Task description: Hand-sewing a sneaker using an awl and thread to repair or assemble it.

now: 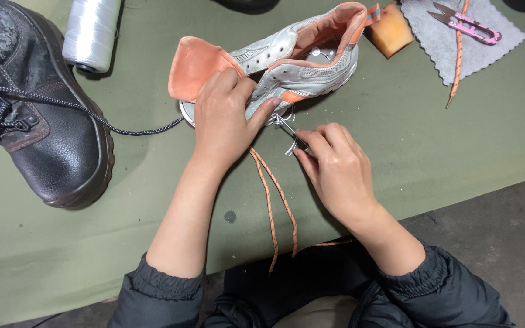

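A grey and orange sneaker [302, 58] lies on its side on the green table cover [432, 140], its orange tongue [195, 67] folded out to the left. My left hand [226, 112] presses down on the sneaker's toe end, thumb across the side. My right hand [332, 161] sits just right of it and pinches a thin metal needle or hook with white thread [288, 130] at the shoe's edge. An orange lace [274, 200] trails from under my left hand toward the table's near edge.
A black leather work boot [37, 115] with a dark speckled lace stands at the left. A spool of white thread [92, 33] lies behind it. At the back right are an orange block [390, 29], a grey felt pad [451, 42], pink thread snips [469, 24] and another orange lace [457, 61].
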